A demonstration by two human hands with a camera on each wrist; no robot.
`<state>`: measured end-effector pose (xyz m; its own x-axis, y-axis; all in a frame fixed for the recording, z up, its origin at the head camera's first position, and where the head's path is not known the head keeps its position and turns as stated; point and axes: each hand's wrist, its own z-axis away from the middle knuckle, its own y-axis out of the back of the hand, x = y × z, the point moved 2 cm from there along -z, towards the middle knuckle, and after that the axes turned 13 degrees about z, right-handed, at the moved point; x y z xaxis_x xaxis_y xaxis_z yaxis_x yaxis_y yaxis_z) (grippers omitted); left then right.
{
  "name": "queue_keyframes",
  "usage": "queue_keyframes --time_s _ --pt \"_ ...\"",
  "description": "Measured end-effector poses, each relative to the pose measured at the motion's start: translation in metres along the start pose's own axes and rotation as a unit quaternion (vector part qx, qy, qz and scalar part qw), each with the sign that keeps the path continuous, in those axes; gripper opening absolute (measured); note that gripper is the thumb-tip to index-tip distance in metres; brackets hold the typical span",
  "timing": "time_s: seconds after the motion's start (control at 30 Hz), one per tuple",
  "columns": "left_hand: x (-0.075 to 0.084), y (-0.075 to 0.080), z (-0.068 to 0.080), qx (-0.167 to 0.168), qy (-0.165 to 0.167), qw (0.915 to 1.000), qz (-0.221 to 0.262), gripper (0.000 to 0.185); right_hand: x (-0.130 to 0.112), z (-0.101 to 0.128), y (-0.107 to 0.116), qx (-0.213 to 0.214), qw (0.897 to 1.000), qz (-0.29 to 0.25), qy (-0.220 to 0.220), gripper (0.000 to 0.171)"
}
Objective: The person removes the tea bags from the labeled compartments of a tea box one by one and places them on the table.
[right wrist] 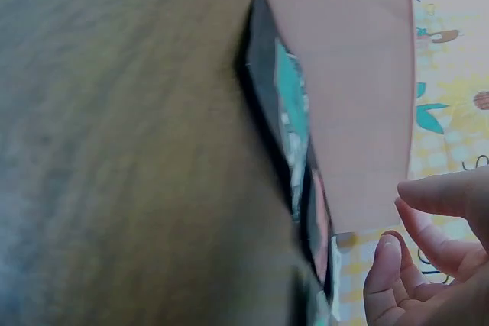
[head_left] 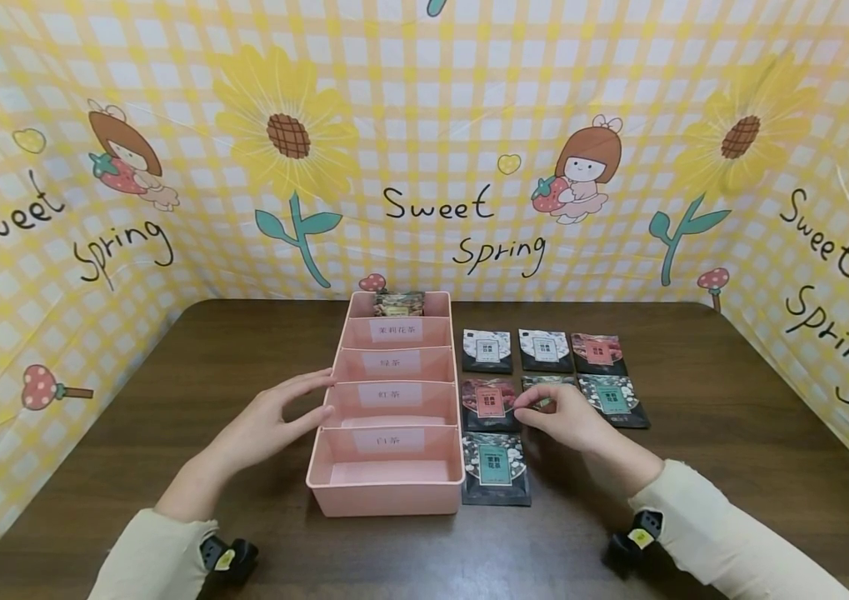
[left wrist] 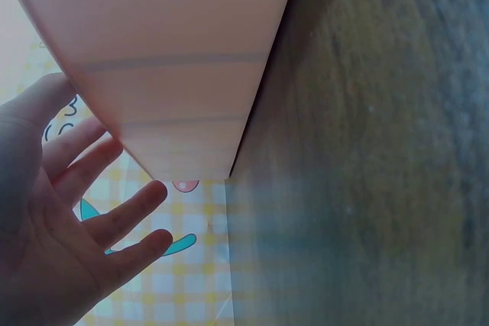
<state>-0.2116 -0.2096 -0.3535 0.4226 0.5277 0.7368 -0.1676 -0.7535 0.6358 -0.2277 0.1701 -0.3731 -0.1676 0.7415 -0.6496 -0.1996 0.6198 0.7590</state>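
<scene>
Cream sleeves seen nearest camera. Right hand (head_left: 570, 421) laid on counter (head_left: 731, 467), fingers (head_left: 536, 402) curled, tips touching right edge of red tea packet (head_left: 489, 403) lying flat just left of them, beside pink divided tray (head_left: 334, 479). Left hand (head_left: 274, 421) spread, pressed flat against tray's left wall. Right hand nearer to packet.

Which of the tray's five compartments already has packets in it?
Only the farthest compartment, at the end of the pink tray by the backdrop, holds packets. The four nearer ones show just their white labels and bare pink floors.
</scene>
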Motion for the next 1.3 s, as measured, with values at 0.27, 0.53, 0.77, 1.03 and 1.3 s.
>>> queue_keyframes --time_s 0.27,0.53,0.77,1.03,1.3 --pt "0.000 0.000 0.000 0.001 -0.004 1.0000 -0.003 0.044 -0.014 -0.004 0.016 0.006 1.000 -0.010 0.001 0.021" --pt "-0.001 -0.001 0.000 -0.001 -0.002 1.0000 0.000 0.044 -0.039 -0.017 0.037 0.028 0.999 -0.008 0.041 0.022" --pt "0.000 0.000 0.000 -0.003 0.002 1.0000 0.001 0.044 -0.062 -0.038 0.051 0.046 0.998 0.000 0.051 0.025" --pt "0.000 0.000 0.001 -0.003 0.001 1.0000 -0.002 0.044 -0.081 -0.066 0.054 0.045 0.996 -0.027 0.073 0.026" --pt "0.001 0.001 0.000 -0.005 0.002 1.0000 -0.002 0.044 -0.096 -0.095 0.052 0.037 0.997 -0.034 0.059 0.028"
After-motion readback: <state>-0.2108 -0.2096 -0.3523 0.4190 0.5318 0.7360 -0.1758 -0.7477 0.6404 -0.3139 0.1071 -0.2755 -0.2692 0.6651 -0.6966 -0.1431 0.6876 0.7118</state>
